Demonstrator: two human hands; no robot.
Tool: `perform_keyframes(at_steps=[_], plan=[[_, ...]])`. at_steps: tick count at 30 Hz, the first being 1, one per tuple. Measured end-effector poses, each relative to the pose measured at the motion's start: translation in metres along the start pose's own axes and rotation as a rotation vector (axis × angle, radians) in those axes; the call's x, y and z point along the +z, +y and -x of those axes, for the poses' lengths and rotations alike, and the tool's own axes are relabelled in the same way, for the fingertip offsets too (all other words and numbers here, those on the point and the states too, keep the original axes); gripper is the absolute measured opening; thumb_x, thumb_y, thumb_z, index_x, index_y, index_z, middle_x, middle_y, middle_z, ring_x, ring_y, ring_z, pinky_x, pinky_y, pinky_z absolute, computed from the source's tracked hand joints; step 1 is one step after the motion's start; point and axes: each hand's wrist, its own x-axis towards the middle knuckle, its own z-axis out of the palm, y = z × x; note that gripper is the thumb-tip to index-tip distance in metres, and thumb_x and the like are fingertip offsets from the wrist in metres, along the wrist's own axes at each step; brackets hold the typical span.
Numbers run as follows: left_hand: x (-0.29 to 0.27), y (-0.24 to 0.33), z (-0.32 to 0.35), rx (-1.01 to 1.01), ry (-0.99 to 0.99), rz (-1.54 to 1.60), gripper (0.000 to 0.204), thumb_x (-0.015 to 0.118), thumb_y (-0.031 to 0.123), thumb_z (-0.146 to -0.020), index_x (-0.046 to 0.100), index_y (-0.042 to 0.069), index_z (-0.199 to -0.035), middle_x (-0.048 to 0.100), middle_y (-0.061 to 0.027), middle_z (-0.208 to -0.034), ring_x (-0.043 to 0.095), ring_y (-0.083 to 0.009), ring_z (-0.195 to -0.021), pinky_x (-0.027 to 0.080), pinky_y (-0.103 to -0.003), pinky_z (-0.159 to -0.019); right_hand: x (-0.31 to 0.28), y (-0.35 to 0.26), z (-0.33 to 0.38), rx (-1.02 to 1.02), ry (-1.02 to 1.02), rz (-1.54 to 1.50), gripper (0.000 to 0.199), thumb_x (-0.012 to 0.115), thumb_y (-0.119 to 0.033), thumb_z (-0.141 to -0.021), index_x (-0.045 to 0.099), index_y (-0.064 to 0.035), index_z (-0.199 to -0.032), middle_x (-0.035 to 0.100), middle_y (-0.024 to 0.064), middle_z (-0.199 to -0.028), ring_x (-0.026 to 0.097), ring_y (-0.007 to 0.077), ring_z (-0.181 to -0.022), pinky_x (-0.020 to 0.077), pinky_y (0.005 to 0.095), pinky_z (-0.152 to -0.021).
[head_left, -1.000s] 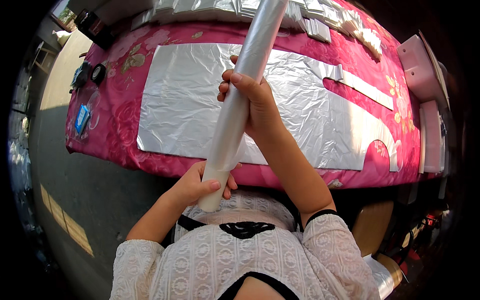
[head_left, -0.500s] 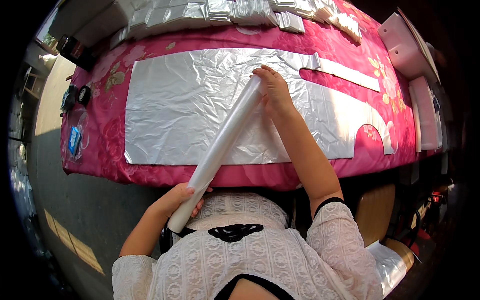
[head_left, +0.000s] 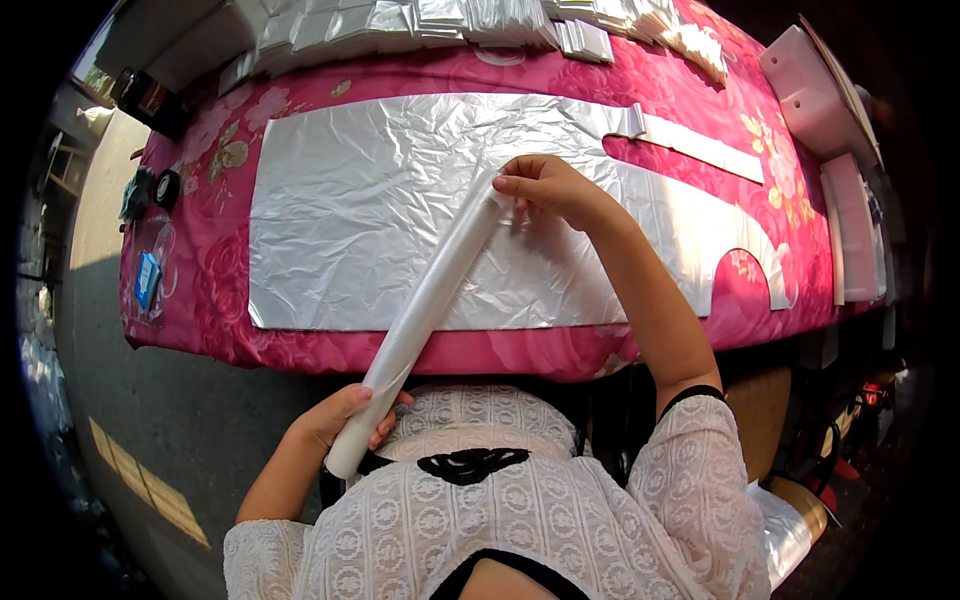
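A long whitish plastic roll (head_left: 420, 305) slants across the table's near edge, its lower end close to my waist. My left hand (head_left: 345, 412) is wrapped around that lower part. At the upper end, my right hand (head_left: 550, 190) pinches the roll's rim between thumb and fingers. Under the upper half lies a stack of thin, shiny, whitish plastic sheets (head_left: 340, 220), spread flat and wrinkled, with a curved cutout and strap-like strips on the right. Whether the roll's end touches the sheets cannot be made out.
A pink flowered cloth (head_left: 480, 350) covers the table. Folded plastic packets (head_left: 430, 25) line the far edge. At left are a black bottle (head_left: 150, 100), a roll of black tape (head_left: 167, 188) and a blue packet (head_left: 148, 280). White bins (head_left: 815, 95) stand at right; a chair (head_left: 755, 420) is lower right.
My right hand has shifted slightly nearer and left, turning from a grip around the roll's upper end to a fingertip pinch. The roll has slid a little down toward my body.
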Motion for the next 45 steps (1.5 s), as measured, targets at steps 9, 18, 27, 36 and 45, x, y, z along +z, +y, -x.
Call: perform_keyframes(at_steps=[9, 18, 27, 36, 45], plan=[[-0.004, -0.001, 0.001, 0.008, -0.099, -0.017, 0.072, 0.069, 0.046, -0.069, 0.048, -0.006, -0.115, 0.055, -0.0113, -0.066, 0.054, -0.0144, -0.051, 0.044, -0.025, -0.047, -0.009, 0.005, -0.003, -0.032, 0.083, 0.110, 0.024, 0.063, -0.028, -0.085, 0.064, -0.0045, -0.081, 0.055, -0.0034, -0.064, 0.047, 0.0041, -0.055, 0.0371, 0.0192, -0.050], [-0.006, 0.000, 0.001, -0.024, -0.096, -0.015, 0.073, 0.070, 0.045, -0.070, 0.048, -0.006, -0.118, 0.057, -0.0114, -0.070, 0.057, -0.0135, -0.054, 0.047, -0.023, -0.051, -0.013, -0.007, 0.000, 0.155, 0.039, -0.006, 0.031, 0.061, -0.035, -0.086, 0.064, -0.0050, -0.080, 0.055, -0.0017, -0.062, 0.049, 0.0050, -0.054, 0.0374, 0.0201, -0.048], [-0.020, -0.004, 0.013, -0.072, -0.112, 0.015, 0.070, 0.072, 0.041, -0.067, 0.050, -0.007, -0.113, 0.058, -0.0137, -0.072, 0.058, -0.0157, -0.055, 0.049, -0.026, -0.054, -0.037, 0.006, -0.006, -0.014, 0.111, 0.090, 0.022, 0.065, -0.024, -0.084, 0.065, -0.0025, -0.081, 0.054, -0.0026, -0.063, 0.046, 0.0047, -0.056, 0.0361, 0.0199, -0.051], [-0.075, 0.006, 0.087, -0.222, 0.042, -0.789, 0.050, 0.076, 0.023, -0.071, 0.056, 0.000, -0.110, 0.064, -0.0072, -0.095, 0.061, -0.0162, -0.084, 0.049, -0.029, -0.075, -0.169, 0.019, 0.016, 0.061, 0.365, 0.221, 0.023, 0.062, -0.028, -0.086, 0.062, -0.0060, -0.082, 0.054, -0.0046, -0.068, 0.041, 0.0031, -0.055, 0.0333, 0.0190, -0.051], [0.048, 0.154, -0.007, 0.276, 0.261, -1.845, 0.043, 0.075, 0.016, -0.059, 0.062, 0.006, -0.098, 0.064, -0.0118, -0.089, 0.060, -0.0313, -0.085, 0.047, -0.037, -0.075, -0.107, -0.010, -0.021, -0.001, 0.156, 0.248, 0.022, 0.063, -0.024, -0.086, 0.061, -0.0034, -0.079, 0.050, -0.0033, -0.060, 0.043, 0.0043, -0.052, 0.0348, 0.0197, -0.048]])
